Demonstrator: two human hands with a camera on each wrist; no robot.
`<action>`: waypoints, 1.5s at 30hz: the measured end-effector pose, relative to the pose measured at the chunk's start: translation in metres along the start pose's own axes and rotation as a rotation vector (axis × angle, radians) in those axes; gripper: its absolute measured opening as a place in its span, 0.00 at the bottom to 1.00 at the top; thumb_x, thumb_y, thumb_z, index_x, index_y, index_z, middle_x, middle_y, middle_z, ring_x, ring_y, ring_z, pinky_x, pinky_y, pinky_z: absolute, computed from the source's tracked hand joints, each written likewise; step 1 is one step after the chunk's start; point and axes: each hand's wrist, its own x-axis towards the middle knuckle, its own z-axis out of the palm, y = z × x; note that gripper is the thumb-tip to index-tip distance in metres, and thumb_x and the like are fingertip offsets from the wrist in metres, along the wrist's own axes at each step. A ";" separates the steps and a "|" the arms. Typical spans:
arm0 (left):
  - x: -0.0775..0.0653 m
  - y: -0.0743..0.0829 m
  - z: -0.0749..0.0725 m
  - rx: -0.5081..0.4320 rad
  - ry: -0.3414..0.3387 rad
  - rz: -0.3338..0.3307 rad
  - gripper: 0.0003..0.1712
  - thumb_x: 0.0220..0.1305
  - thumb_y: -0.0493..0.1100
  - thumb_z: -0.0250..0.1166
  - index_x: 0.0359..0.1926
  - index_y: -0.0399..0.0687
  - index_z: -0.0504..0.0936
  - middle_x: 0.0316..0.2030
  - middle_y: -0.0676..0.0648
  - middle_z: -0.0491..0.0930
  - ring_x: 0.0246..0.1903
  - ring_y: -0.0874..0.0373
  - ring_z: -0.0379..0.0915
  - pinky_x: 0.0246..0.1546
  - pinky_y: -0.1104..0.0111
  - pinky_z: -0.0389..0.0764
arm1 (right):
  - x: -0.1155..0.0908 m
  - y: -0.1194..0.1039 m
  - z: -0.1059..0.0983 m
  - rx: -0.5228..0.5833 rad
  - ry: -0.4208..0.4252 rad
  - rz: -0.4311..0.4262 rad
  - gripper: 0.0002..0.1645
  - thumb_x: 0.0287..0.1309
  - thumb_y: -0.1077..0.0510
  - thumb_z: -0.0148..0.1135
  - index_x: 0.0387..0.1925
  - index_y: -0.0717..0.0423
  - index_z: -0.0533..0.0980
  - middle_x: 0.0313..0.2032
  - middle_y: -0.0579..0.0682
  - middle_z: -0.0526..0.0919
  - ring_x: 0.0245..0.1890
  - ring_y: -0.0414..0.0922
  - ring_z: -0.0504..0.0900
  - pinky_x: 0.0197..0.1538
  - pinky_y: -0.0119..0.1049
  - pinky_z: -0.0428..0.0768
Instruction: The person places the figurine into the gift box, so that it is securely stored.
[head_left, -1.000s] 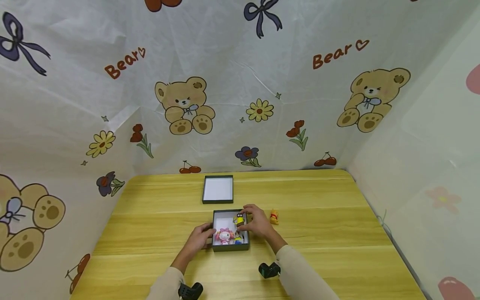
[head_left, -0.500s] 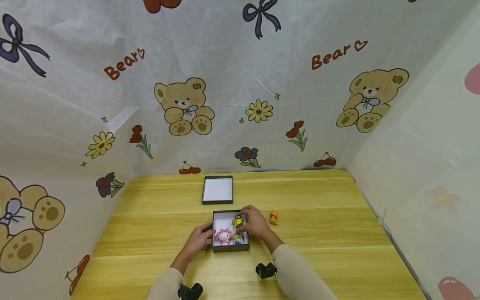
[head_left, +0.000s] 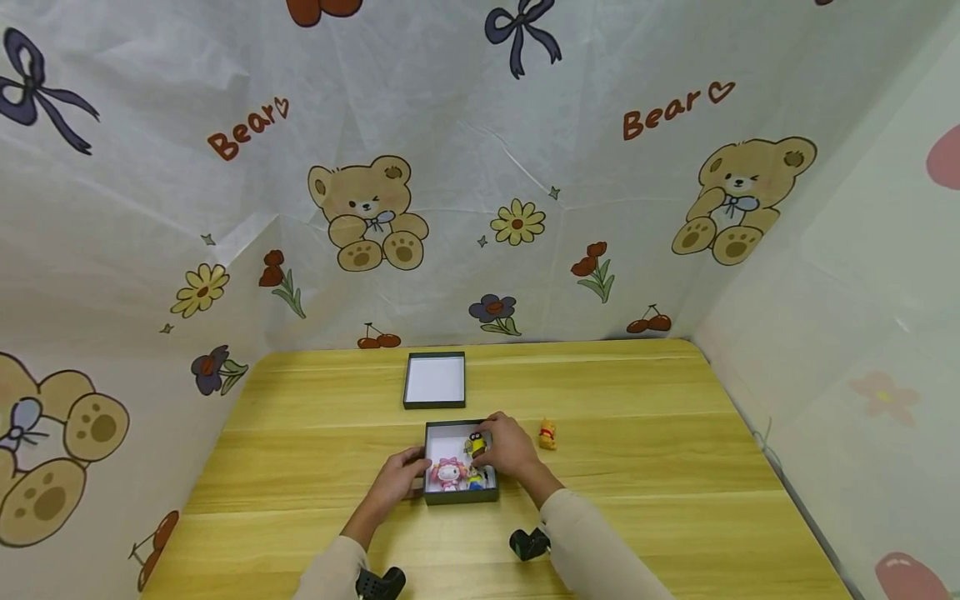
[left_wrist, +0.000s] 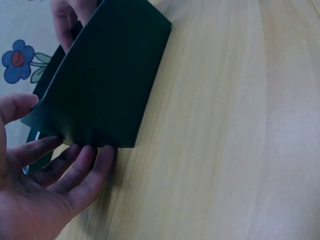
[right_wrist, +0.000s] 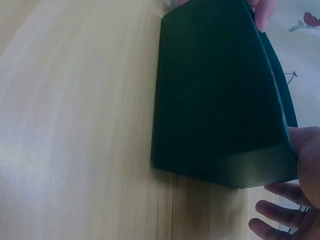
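Note:
A shallow dark green box [head_left: 461, 497] with a white inside stands before me on the table. My left hand [head_left: 395, 478] grips its left wall, thumb over the rim; in the left wrist view the fingers [left_wrist: 89, 182] press the outside. My right hand [head_left: 512, 447] reaches over the right wall and pinches a small yellow toy figurine with dark round eyes [head_left: 476, 444] between thumb and forefinger. Its other fingers [right_wrist: 280, 212] stay outside the box. A pink figurine with a bow [head_left: 449, 473] and a yellow-and-blue figurine [head_left: 476, 480] lie at the box's near side.
Behind the box lies its matching lid [head_left: 435, 379], white inside up. A small orange bear figurine with a red top [head_left: 547, 434] is on the table [head_left: 637, 450] to the right of my right hand. A printed cloth wall [head_left: 450, 292] borders the table's back.
The yellow figurine and my right hand have shifted slightly left and toward me inside the box. My left hand, the box and the lid stay in place.

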 end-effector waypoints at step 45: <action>0.005 -0.005 -0.002 -0.026 -0.010 -0.010 0.31 0.71 0.44 0.53 0.66 0.25 0.61 0.59 0.29 0.69 0.53 0.44 0.73 0.44 0.56 0.81 | 0.004 -0.005 -0.002 -0.208 -0.060 0.054 0.30 0.43 0.42 0.76 0.48 0.53 0.82 0.50 0.56 0.76 0.44 0.52 0.75 0.46 0.48 0.77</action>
